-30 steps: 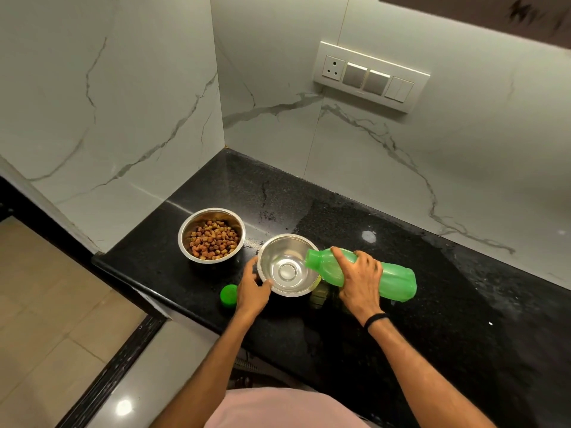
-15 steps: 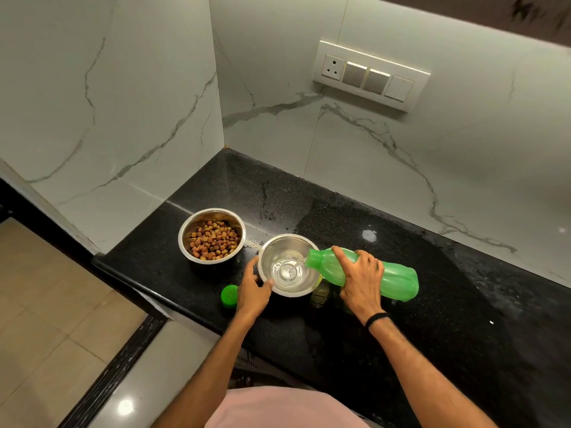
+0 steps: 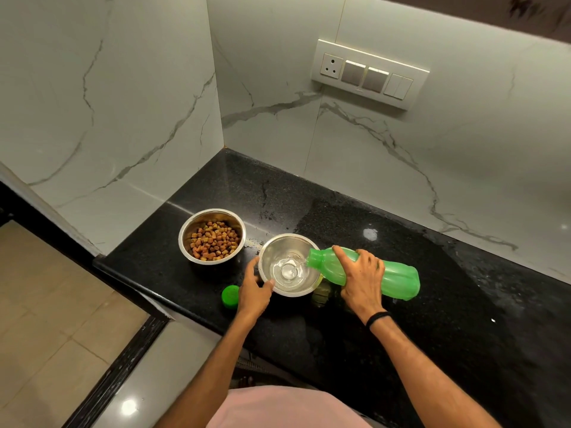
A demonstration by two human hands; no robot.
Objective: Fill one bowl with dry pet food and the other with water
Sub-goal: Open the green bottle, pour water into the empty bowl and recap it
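Two steel bowls stand on the black counter (image 3: 463,304). The left bowl (image 3: 185,239) holds brown dry pet food (image 3: 213,240). The right bowl (image 3: 272,248) has a shallow pool of water in its bottom. My right hand (image 3: 361,278) grips a green plastic bottle (image 3: 398,276), tipped almost flat with its open mouth over the right bowl's rim, and a thin stream of water runs out. My left hand (image 3: 255,291) holds the right bowl at its near left rim, thumb against the rim.
The green bottle cap (image 3: 229,296) lies on the counter by my left wrist, near the front edge. Marble walls close the corner behind and to the left. A switch panel (image 3: 369,74) sits on the back wall. The tiled floor drops away on the left.
The bottle has tipped a little further and water has begun to flow; the right bowl, dry a second ago, now holds a growing pool. Both hands keep their places.
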